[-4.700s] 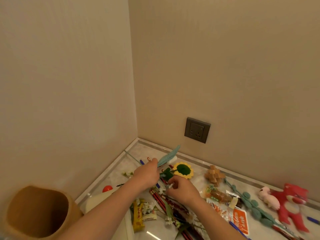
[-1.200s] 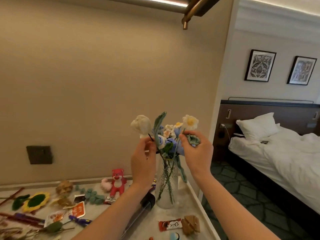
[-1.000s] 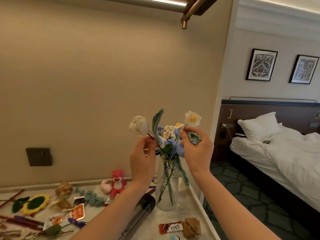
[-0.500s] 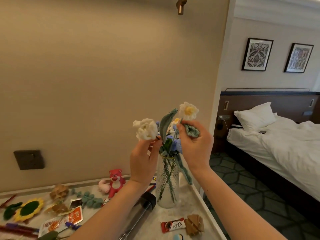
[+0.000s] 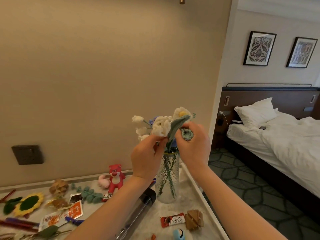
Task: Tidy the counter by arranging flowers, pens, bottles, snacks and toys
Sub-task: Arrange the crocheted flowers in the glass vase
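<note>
A beige wall fills the far left, with one dark wall socket low on it. To the right the room opens onto one bed with white linen and one pillow, a patterned green carpet beside it, and two framed prints on the far wall. The pale marble counter runs along the near bottom.

On the counter stands one clear glass vase holding crocheted flowers. The left hand pinches the stem under a cream crochet flower above the vase rim; the right hand is closed on a green crochet leaf just beside it.

One clear bottle with a black cap lies near the vase, partly behind the left forearm. Left of the vase sit one red plush bear and one pink plush, touching. Farther left lie one crochet sunflower and one eucalyptus sprig. Two wooden puzzles show: one far left, one near right.

One chocolate bar reads "Dove". The orange snack packet has writing too small to read.
</note>
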### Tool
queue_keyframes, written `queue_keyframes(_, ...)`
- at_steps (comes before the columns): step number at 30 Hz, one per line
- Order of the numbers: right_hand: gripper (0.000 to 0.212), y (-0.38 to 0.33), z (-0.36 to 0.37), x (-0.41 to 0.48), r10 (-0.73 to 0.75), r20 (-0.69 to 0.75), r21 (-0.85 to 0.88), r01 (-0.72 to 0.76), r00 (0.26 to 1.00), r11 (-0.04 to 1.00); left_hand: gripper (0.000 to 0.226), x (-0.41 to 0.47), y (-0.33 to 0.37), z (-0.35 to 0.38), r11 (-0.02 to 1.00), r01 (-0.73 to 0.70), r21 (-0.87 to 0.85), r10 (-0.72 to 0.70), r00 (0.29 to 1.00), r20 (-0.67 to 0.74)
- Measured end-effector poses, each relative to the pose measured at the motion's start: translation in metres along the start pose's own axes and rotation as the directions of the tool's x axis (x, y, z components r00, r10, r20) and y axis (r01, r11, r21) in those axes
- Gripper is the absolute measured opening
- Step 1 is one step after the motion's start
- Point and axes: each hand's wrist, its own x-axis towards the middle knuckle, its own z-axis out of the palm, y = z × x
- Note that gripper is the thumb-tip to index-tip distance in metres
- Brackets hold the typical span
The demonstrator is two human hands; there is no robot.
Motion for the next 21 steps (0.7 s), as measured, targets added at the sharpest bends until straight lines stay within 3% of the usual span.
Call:
queue_keyframes(6,0.012,0.015,0.002,0.003,0.053,0.078,-0.262,-0.031,0.996,0.965,0.013,0.011,0.011,0.001,0.999,0.002,0.045,-0.005,0.998,0.067)
queue_keyframes(10,0.020,0.025,0.003,-0.007,0.001,0.065,-0.346,0.022,0.998,0.938,0.012,0.007,0.013,0.003,0.997,-0.041,0.060,0.037,0.998,0.058)
queue_keyframes(18,0.019,0.039,0.007,-0.016,-0.038,0.247,-0.514,0.164,0.968,0.842,0.017,0.000,0.011,-0.003,1.000,-0.007,0.026,0.006,0.999,0.046)
queue_keyframes(21,0.033,0.041,0.004,-0.014,-0.006,0.286,-0.524,0.162,0.958,0.836,0.014,0.000,0.011,-0.005,0.999,0.010,0.049,-0.013,0.998,0.058)
